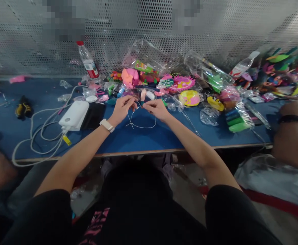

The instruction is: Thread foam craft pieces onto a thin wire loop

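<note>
The head view shows both hands [140,108] pinching a thin cord [145,127], its loop hanging between them above the tabletop [149,141].

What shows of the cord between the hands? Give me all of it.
The cord is thin, pale and string-like, bent into a rough loop. The left hand and right hand pinch it at the top. Strands cross at lower left, short ends sticking out. Whether it touches the blue tabletop is unclear.

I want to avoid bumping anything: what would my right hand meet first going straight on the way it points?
Probably the left hand, its fingertips just across a small gap where the thin pale cord runs, though depth there is unclear.
</note>
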Available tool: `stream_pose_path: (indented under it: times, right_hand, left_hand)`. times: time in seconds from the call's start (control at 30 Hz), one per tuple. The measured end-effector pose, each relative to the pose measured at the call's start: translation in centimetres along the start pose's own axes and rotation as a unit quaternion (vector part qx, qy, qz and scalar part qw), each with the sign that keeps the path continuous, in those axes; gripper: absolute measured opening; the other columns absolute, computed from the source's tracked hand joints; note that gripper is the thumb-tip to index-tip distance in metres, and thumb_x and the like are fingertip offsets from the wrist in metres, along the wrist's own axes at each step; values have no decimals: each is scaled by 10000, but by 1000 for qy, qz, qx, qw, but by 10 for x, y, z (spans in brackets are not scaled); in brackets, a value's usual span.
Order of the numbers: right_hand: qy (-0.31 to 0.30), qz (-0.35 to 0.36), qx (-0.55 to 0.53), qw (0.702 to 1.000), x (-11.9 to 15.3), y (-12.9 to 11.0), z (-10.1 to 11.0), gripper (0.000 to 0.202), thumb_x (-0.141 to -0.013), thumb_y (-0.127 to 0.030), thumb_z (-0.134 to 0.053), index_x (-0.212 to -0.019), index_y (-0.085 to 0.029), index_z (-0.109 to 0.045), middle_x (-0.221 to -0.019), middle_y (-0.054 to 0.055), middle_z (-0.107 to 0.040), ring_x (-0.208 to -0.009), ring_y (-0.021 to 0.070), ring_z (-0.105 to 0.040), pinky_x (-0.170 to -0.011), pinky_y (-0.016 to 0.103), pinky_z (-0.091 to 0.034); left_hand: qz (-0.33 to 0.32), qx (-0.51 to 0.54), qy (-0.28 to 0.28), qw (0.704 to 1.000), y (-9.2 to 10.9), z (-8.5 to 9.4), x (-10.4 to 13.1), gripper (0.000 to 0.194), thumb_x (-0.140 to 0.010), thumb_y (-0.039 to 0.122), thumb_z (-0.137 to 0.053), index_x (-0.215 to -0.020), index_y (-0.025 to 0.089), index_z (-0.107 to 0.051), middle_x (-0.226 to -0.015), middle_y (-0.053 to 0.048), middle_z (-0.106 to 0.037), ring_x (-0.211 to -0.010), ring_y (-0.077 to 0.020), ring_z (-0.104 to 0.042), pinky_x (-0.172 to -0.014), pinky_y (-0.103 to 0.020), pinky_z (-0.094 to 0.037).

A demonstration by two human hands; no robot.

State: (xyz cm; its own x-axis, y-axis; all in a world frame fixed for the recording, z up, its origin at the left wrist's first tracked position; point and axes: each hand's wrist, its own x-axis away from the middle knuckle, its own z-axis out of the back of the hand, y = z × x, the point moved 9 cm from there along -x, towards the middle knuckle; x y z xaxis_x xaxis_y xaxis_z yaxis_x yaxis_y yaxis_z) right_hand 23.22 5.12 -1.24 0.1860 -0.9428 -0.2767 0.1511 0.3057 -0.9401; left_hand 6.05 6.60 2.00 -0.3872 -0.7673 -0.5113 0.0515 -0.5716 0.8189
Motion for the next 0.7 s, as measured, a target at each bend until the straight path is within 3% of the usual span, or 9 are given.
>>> stream_pose_path:
  times: [0.17, 0.33, 0.53, 0.7]
  right_hand:
    - [-8, -8, -5, 1000, -1, 5, -2, 398, -843, -605, -815, -858, -207, -820, -537, -47, -504, -506, 94, -385, -481, 281, -283]
    - [-10, 2, -16, 1000, -1, 4, -3, 402, -839, -600, -813, -849, -199, -818, -535, -49, -505, -498, 91, -385, -474, 276, -278]
    - [-16, 1, -15, 1000, -2, 4, -7, 394, -821, -587, -825, -835, -194, -798, -538, -44, -528, -505, 95, -418, -471, 270, -290]
    - [-24, 11, -21, 999, -3, 2, -13, 421, -806, -609, -830, -811, -189, -791, -534, -49, -527, -492, 87, -392, -468, 268, -291]
  left_hand:
    - [1, 16, -9, 1000, -1, -2, 1, 329, -1082, 487, -603, -969, 203, -725, -771, -66, -745, -608, -134, -663, -645, -321, -579]
    - [1, 18, -7, 1000, -2, -3, 1, 400, -1070, 587, -598, -988, 211, -709, -754, -47, -720, -607, -130, -645, -644, -317, -560]
    - [8, -1, -29, 1000, -5, -11, 2, 521, -979, 719, -668, -864, 212, -688, -701, -27, -655, -607, -125, -598, -609, -298, -510]
    - [10, -36, -32, 999, -8, -12, 4, 506, -942, 702, -729, -824, 215, -661, -640, -4, -613, -570, -122, -564, -564, -279, -462]
